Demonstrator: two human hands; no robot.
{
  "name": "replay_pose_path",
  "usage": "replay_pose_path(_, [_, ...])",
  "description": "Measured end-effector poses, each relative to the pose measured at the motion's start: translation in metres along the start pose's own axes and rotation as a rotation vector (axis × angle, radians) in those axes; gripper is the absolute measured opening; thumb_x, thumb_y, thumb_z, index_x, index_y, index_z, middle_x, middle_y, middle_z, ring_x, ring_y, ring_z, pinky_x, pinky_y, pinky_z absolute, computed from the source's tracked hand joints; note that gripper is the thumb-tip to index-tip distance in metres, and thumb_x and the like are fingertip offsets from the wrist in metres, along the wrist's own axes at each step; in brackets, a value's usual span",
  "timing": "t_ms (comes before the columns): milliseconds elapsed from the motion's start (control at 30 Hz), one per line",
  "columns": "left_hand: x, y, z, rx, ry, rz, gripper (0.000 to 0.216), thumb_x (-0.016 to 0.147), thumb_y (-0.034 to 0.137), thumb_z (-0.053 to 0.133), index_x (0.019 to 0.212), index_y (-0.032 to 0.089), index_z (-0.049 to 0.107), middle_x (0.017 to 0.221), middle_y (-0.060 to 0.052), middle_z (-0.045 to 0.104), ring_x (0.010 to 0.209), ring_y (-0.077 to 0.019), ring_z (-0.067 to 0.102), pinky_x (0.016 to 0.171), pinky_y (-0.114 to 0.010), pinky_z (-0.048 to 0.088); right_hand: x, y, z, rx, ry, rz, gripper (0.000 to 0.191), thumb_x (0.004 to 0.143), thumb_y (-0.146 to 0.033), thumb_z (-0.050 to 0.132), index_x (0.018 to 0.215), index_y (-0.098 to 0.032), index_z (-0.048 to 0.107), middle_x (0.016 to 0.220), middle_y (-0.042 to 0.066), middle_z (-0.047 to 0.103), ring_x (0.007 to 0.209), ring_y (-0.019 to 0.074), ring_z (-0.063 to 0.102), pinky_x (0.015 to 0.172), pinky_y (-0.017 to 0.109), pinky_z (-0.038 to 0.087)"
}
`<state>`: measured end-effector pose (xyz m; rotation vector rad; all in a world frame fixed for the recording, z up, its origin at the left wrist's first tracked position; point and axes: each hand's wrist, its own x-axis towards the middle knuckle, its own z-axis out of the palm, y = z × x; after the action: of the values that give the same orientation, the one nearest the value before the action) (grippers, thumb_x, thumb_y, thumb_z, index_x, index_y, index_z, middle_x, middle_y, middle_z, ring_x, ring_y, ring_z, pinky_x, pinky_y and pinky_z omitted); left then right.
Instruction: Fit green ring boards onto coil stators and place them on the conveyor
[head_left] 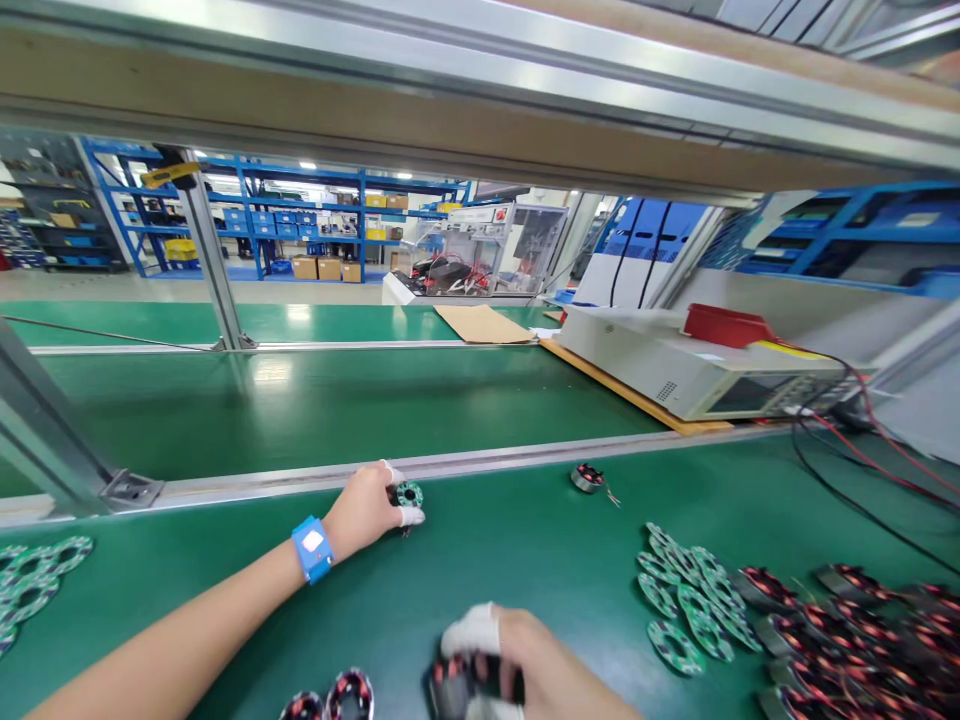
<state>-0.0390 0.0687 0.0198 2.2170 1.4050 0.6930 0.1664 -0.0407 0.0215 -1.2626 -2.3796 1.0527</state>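
Observation:
My left hand, white covers on its fingertips and a blue band at the wrist, is closed around a small dark part topped by a green ring-shaped circuit board, near the metal rail. Lower down, my right hand is blurred and wrapped round a dark motor stator with red windings. Two more wound rings lie left of it at the bottom edge. A single stator with short wires sits by the rail. Loose green ring boards are spread right of my right hand.
Many stators are heaped at the lower right, and more ring boards lie far left. Beyond the metal rail, a grey instrument carries a red box. Cables trail right. A shelf beam spans overhead.

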Motion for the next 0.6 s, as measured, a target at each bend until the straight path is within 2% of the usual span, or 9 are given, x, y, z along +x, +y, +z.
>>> replay_pose_path(67, [0.002,-0.001,0.001,0.005,0.0,-0.002,0.02,0.064,0.033,0.071,0.061,0.015,0.062,0.063,0.001,0.054,0.059,-0.0135,0.049,0.054,-0.023,0.034,0.007,-0.003,-0.011,-0.031,0.088,0.015,0.023,0.081,-0.036,0.049,0.077,-0.02,0.065,0.071,0.002,0.064,0.066,0.0158,0.055,0.061,0.023,0.038])
replay_pose_path(167, [0.009,-0.011,-0.007,0.008,0.029,-0.03,0.018,0.064,0.033,0.069,0.065,0.016,0.065,0.065,0.0,0.057,0.06,-0.0144,0.052,0.055,-0.023,0.036,0.015,0.003,-0.01,-0.107,0.163,0.118,0.037,0.09,-0.035,0.035,0.068,-0.02,0.061,0.065,0.002,0.063,0.062,0.0163,0.055,0.059,0.024,0.035])
replay_pose_path(300, [0.022,-0.038,-0.032,0.021,0.156,-0.128,0.021,0.07,0.035,0.064,0.077,0.016,0.068,0.073,-0.004,0.063,0.069,-0.0185,0.057,0.065,-0.026,0.04,0.017,0.016,-0.002,-0.186,0.289,0.263,0.035,0.089,-0.034,0.035,0.072,-0.02,0.062,0.067,0.004,0.064,0.063,0.0185,0.057,0.057,0.025,0.034])
replay_pose_path(400, [0.02,-0.043,-0.04,0.009,0.186,-0.153,0.025,0.069,0.037,0.065,0.081,0.015,0.068,0.076,-0.005,0.064,0.07,-0.0195,0.058,0.066,-0.027,0.042,0.018,0.025,-0.006,-0.146,0.323,0.29,0.041,0.088,-0.037,0.036,0.062,-0.019,0.061,0.057,0.003,0.06,0.057,0.0179,0.054,0.053,0.025,0.034])
replay_pose_path(500, [0.006,-0.023,-0.024,-0.082,0.075,-0.063,0.02,0.069,0.035,0.066,0.078,0.017,0.068,0.072,-0.001,0.062,0.067,-0.0161,0.057,0.061,-0.023,0.042,0.028,0.031,-0.018,-0.044,0.472,0.272,0.037,0.085,-0.039,0.042,0.065,-0.017,0.064,0.061,0.004,0.063,0.059,0.0182,0.056,0.055,0.027,0.039])
replay_pose_path(600, [-0.007,0.005,0.002,-0.172,-0.072,0.051,0.016,0.067,0.031,0.069,0.072,0.017,0.066,0.07,0.001,0.057,0.063,-0.0133,0.053,0.057,-0.021,0.039,0.048,0.031,-0.033,0.065,0.586,0.226,0.028,0.079,-0.037,0.049,0.084,-0.016,0.067,0.069,0.004,0.065,0.058,0.0168,0.057,0.054,0.027,0.044])
